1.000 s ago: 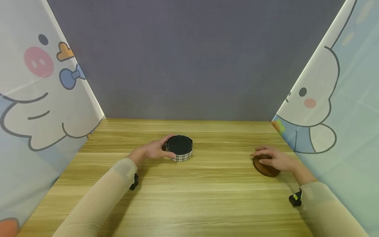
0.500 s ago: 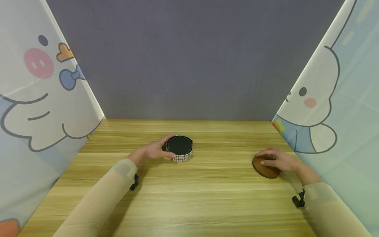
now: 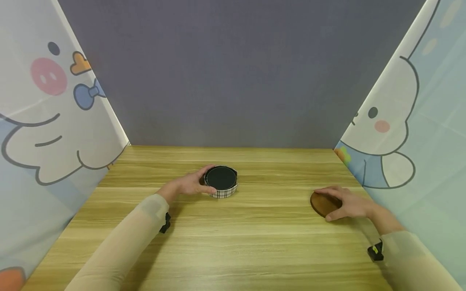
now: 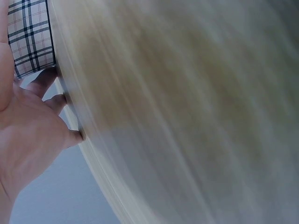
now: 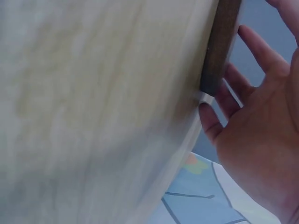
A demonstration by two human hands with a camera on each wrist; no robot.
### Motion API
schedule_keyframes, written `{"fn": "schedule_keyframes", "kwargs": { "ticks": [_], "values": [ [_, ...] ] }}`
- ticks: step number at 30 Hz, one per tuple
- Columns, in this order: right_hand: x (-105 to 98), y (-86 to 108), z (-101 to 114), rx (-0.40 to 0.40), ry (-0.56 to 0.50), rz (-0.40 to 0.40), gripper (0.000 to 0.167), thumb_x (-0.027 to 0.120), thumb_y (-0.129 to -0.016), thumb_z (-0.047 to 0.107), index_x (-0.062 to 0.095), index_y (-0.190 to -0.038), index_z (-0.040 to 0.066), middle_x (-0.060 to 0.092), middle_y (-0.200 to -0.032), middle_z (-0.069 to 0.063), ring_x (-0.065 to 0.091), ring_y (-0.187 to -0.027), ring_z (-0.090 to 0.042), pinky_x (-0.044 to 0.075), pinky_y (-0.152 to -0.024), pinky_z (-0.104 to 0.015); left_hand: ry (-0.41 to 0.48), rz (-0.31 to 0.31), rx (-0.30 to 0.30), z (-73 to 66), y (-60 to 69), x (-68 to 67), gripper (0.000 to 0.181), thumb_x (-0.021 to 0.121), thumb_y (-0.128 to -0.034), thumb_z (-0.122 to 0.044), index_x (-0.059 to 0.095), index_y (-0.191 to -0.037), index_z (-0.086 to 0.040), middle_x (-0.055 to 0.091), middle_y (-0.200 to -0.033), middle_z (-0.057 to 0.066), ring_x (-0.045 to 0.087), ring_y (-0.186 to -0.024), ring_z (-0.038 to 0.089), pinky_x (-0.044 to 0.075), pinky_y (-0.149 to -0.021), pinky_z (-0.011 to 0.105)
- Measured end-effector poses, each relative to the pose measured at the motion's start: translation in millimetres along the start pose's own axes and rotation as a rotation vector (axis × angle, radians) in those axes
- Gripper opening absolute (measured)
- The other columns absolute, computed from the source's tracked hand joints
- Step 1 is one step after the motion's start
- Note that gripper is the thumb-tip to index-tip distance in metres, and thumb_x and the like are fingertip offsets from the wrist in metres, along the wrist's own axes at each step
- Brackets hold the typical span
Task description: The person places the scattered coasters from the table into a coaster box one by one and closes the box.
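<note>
A round holder with a black-and-white plaid side and a black disc-like top (image 3: 220, 178) stands on the table, a notch in its right side. My left hand (image 3: 190, 184) grips it from the left, thumb at the front and fingers behind. Its plaid side (image 4: 33, 35) shows at the upper left of the left wrist view. Farther right lies a flat, round brown wooden disc (image 3: 323, 203). My right hand (image 3: 346, 203) spreads around its right side, thumb by the near edge and fingers along the far edge. In the right wrist view the fingers reach beside the disc (image 5: 220, 51); firm contact is unclear.
Both things lie on a wood-grain table (image 3: 233, 238). A dark grey panel (image 3: 233, 72) rises behind it. Cartoon-printed cloth walls stand at the left (image 3: 22, 101) and right (image 3: 437, 133), the right one near the right forearm.
My right hand has shifted right and toward me; its thumb has moved from above the brown disc to its near edge, widening the spread. The left hand and plaid holder have stayed put.
</note>
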State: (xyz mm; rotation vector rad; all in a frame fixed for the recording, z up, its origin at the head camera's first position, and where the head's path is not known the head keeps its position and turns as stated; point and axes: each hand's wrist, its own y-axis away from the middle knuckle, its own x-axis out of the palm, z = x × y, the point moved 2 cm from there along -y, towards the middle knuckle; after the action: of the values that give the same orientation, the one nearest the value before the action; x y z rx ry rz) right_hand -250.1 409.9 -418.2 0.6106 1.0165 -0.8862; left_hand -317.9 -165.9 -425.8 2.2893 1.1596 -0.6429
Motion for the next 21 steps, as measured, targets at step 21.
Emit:
{"fn": "schedule_keyframes", "kwargs": {
  "ticks": [21],
  "values": [
    [7,-30.6,30,0.009,0.007,-0.084,0.091,0.095,-0.083,0.045,0.056,-0.161,0.019,0.050,-0.156,-0.027,0.044,-0.142,-0.057,0.042,-0.103,-0.079,-0.025,0.003,-0.008,-2.2,1.1,-0.5,0.117,0.084,-0.0948,-0.058,0.008,-0.179,-0.029,0.038,-0.172,0.027,0.048,-0.152,0.046,0.045,-0.118,0.059]
  ]
}}
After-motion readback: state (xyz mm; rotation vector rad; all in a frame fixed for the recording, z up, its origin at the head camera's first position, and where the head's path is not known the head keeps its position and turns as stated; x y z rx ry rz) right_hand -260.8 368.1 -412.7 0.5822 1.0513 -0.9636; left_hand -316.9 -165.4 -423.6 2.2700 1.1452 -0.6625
